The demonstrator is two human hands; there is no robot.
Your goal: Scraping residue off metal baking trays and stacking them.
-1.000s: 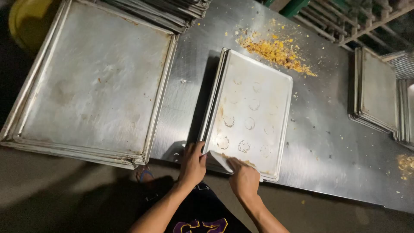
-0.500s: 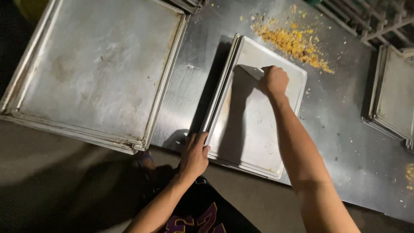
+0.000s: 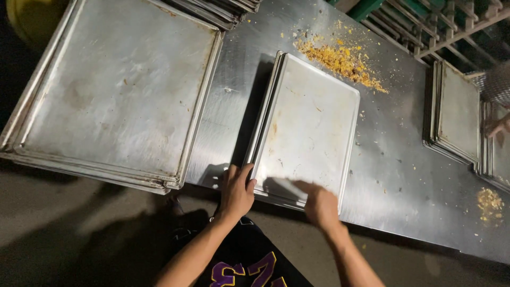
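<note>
A small metal baking tray (image 3: 313, 122) tops a short stack on the steel table (image 3: 396, 159). My left hand (image 3: 236, 194) grips the stack's near-left corner, thumb on the rim. My right hand (image 3: 321, 207), blurred by motion, is at the tray's near edge, closed on a pale flat scraper (image 3: 284, 187) that lies on the tray surface. The tray surface looks scraped, with a few brown marks. A pile of yellow crumbs (image 3: 342, 61) lies on the table just past the tray's far right corner.
A stack of large trays (image 3: 117, 90) fills the left side. More small trays (image 3: 457, 114) are stacked at the right, where another person's hand (image 3: 499, 125) shows. A second crumb patch (image 3: 489, 202) lies near the right edge. A rack (image 3: 425, 26) stands behind.
My right hand went to the tray's far end, then came back to the near edge. The round residue marks seen a second ago are gone. My left hand kept hold of the corner.
</note>
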